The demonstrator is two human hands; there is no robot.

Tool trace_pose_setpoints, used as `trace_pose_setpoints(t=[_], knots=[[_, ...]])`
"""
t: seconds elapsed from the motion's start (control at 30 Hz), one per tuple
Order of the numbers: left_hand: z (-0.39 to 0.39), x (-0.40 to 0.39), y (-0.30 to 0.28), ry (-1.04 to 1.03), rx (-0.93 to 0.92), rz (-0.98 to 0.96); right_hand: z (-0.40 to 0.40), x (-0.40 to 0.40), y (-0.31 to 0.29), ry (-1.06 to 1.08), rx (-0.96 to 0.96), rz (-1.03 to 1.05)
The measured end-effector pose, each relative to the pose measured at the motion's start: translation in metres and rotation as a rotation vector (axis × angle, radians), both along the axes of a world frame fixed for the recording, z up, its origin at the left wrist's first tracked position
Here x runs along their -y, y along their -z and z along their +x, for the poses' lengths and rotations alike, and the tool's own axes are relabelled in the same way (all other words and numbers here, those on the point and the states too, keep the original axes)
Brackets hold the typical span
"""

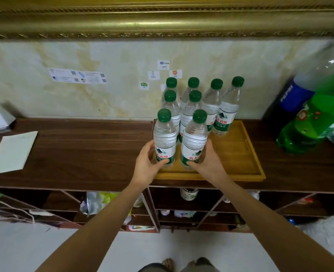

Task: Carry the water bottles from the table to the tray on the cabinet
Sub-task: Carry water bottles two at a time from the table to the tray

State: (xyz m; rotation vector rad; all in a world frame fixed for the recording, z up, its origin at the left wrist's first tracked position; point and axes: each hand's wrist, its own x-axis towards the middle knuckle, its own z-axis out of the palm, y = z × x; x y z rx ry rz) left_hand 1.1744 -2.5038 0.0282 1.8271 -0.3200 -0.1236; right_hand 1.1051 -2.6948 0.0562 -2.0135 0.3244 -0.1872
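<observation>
Both hands are on bottles at centre frame. The left hand [147, 161] wraps the front-left bottle [164, 140] low on its label, thumb across the front, fingers curled behind. The right hand [207, 160] grips the front-right bottle [194, 142] the same way, thumb on the label. Both bottles stand upright at the near-left end of the tray [238, 154], just beside each other. Whether their bases touch the tray floor, I cannot tell. Behind them, six more bottles [211, 108] stand upright in the tray, packed close, green caps up. The tray sits on the cabinet [83, 146], right of centre. At the right edge, two big soda bottles [309, 114] lean. At the left, paper [11, 152] lies flat on the cabinet top.
</observation>
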Motion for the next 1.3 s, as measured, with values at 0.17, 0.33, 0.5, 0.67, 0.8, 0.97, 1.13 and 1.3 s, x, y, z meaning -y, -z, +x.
trace_pose_setpoints(t=[0.17, 0.33, 0.5, 0.67, 0.8, 0.97, 1.13, 1.3], knots=[[0.003, 0.004, -0.002, -0.028, -0.002, 0.016, 0.0, 0.001, 0.005, 0.048, -0.027, -0.041], [0.007, 0.011, -0.002, -0.051, 0.015, 0.017, 0.006, -0.001, 0.006, 0.087, -0.021, -0.035], [0.008, 0.01, -0.003, -0.053, 0.001, 0.044, 0.015, -0.004, 0.006, 0.094, -0.003, -0.008], [0.008, 0.01, -0.005, -0.042, 0.002, 0.062, 0.017, -0.001, 0.006, 0.08, -0.002, -0.034], [0.005, 0.011, -0.006, -0.031, 0.008, 0.067, 0.016, -0.001, 0.006, 0.072, -0.008, -0.04], [0.003, 0.01, -0.009, -0.012, 0.005, 0.097, 0.014, -0.005, 0.004, 0.077, -0.036, -0.031], [0.005, 0.004, -0.023, 0.059, -0.041, 0.248, 0.002, -0.007, -0.01, 0.064, -0.103, -0.002], [-0.017, -0.031, -0.047, 0.031, 0.014, 0.551, -0.034, -0.012, -0.024, 0.024, -0.065, -0.083]])
